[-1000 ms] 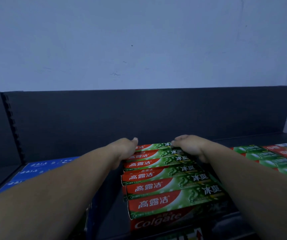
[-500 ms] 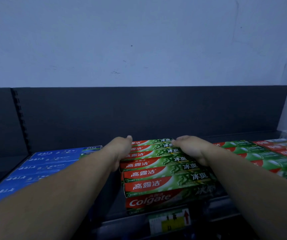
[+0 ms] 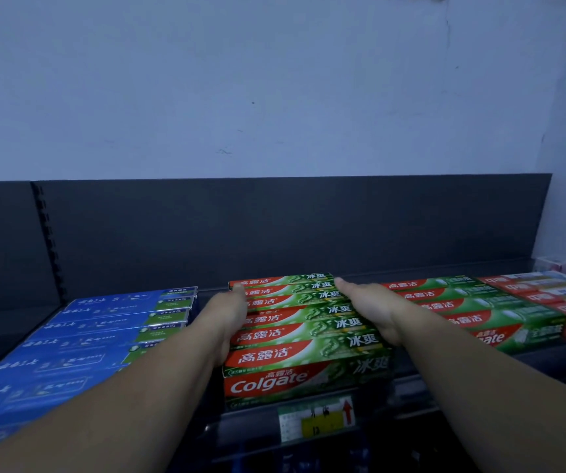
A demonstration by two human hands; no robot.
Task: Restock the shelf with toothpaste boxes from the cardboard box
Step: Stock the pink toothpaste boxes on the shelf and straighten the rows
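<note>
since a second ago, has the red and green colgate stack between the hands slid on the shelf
No. The colgate stack has its far end level with the neighbouring green row on its right, as before; only the camera shifted.

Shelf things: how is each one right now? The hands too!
Colgate stack, lying flat in a row, held between both hands.
Left hand, open, pressed against the stack's left end.
Right hand, open, pressed against its right end.
Blue boxes, lying flat, left of the stack, untouched.
Green boxes, lying flat, to the right, untouched.
Red boxes, lying flat, far right.
Price tag, upright below the stack.
</note>
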